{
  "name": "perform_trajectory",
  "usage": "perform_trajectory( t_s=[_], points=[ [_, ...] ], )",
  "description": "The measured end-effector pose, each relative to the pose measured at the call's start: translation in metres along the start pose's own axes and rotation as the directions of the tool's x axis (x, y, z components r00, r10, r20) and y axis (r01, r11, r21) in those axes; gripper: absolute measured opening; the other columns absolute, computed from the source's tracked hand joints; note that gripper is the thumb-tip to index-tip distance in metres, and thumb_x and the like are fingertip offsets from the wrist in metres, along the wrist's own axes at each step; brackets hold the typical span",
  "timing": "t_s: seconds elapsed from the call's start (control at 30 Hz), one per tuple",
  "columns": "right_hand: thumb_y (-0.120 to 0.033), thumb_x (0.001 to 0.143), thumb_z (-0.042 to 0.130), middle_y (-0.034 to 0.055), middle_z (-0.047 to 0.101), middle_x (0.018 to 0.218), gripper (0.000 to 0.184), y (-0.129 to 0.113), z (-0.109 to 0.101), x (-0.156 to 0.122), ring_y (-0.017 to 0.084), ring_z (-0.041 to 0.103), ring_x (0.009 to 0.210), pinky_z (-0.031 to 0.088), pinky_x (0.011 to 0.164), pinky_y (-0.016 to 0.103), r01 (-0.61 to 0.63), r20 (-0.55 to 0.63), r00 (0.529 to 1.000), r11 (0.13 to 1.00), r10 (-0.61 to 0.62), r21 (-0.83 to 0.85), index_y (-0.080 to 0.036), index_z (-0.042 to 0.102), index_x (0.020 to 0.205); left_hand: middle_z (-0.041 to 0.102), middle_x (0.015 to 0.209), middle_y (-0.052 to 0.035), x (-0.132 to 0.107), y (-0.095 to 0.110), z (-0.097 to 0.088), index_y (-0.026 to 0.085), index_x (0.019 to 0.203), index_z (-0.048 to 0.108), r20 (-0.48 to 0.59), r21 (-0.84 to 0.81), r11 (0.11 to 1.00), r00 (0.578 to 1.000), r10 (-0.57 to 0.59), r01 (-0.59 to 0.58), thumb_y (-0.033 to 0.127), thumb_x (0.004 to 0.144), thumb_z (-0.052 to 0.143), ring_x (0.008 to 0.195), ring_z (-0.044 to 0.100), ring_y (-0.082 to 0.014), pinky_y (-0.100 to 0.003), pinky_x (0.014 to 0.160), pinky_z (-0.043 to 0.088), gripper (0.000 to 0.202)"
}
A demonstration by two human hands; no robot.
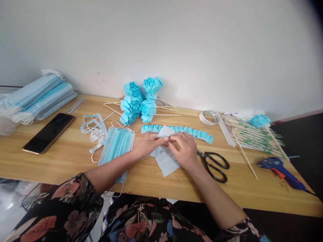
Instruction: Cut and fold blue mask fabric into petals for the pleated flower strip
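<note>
My left hand (151,144) and my right hand (184,149) meet at the middle of the table, fingertips pinched together on a small pale blue fabric piece (166,130). Its lower part is hidden behind my fingers. Under my hands lie pale thin fabric sheets (166,164) on the wood. Just beyond them runs a row of folded blue petals (198,132), partly covered by the piece I hold. Black-handled scissors (214,164) rest beside my right wrist. Near my left forearm is a small pile of blue face masks (118,144).
Blue fabric flowers (141,101) on sticks stand against the wall. Leftward are a phone (49,132), stacked masks (37,97) and cut strips (97,129). Rightward are a tape roll (209,117), wrapped sticks (254,134) and a blue glue gun (282,171) near the table's edge.
</note>
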State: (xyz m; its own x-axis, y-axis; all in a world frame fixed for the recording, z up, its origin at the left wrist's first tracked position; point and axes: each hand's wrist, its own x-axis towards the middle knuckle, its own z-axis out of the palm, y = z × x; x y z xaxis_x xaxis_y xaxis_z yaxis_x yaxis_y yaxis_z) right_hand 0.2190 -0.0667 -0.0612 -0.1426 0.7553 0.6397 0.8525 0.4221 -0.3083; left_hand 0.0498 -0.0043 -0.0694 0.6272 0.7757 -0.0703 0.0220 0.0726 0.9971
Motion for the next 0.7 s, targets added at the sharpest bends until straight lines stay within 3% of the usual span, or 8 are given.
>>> perform_trajectory(
  t_s=[0.23,0.4,0.6,0.7],
  points=[
    [-0.015,0.086,0.059,0.0042,0.069,0.084,0.009,0.0007,-0.0004,-0.0006,0.022,0.062,0.081,0.048,0.074,0.036,-0.023,-0.018,1.000,0.993,0.026,0.114,-0.024,0.061,0.085,0.074,0.077,-0.0043,0.0026,-0.0059,-0.0025,0.014,0.073,0.072,0.030,-0.015,0.999,0.999,0.035,-0.034,0.045,0.075,0.072,0.075,0.066,-0.0170,-0.028,0.075,0.049,0.031],
    [-0.014,0.087,0.057,0.0027,0.070,0.080,0.011,0.0009,-0.0023,-0.0010,0.021,0.062,0.077,0.048,0.071,0.035,-0.047,0.001,0.999,0.989,0.048,0.139,-0.024,0.062,0.085,0.074,0.079,-0.0049,0.0026,-0.0062,-0.0027,0.014,0.075,0.074,0.026,-0.014,1.000,1.000,0.009,-0.008,0.042,0.075,0.073,0.077,0.066,-0.0174,-0.029,0.077,0.050,0.029],
    [-0.012,0.087,0.059,0.0029,0.071,0.083,0.018,-0.0001,-0.0043,0.0012,0.021,0.063,0.079,0.049,0.072,0.035,-0.077,0.019,0.997,0.983,0.075,0.169,-0.024,0.064,0.099,0.076,0.087,-0.0053,0.0019,-0.0024,0.0004,0.015,0.085,0.075,0.045,-0.104,0.995,0.999,-0.006,0.011,0.038,0.073,0.075,0.080,0.067,-0.0171,-0.031,0.082,0.052,0.026],
    [-0.015,0.088,0.060,0.0028,0.070,0.081,0.012,-0.0009,-0.0051,0.0025,0.020,0.062,0.077,0.049,0.071,0.034,-0.087,0.020,0.996,0.978,0.085,0.191,-0.023,0.064,0.095,0.076,0.086,-0.0048,0.0015,0.0010,0.0016,0.015,0.084,0.075,0.053,-0.125,0.992,0.999,0.000,0.006,0.037,0.071,0.075,0.079,0.067,-0.0165,-0.031,0.081,0.053,0.025]
  ],
)
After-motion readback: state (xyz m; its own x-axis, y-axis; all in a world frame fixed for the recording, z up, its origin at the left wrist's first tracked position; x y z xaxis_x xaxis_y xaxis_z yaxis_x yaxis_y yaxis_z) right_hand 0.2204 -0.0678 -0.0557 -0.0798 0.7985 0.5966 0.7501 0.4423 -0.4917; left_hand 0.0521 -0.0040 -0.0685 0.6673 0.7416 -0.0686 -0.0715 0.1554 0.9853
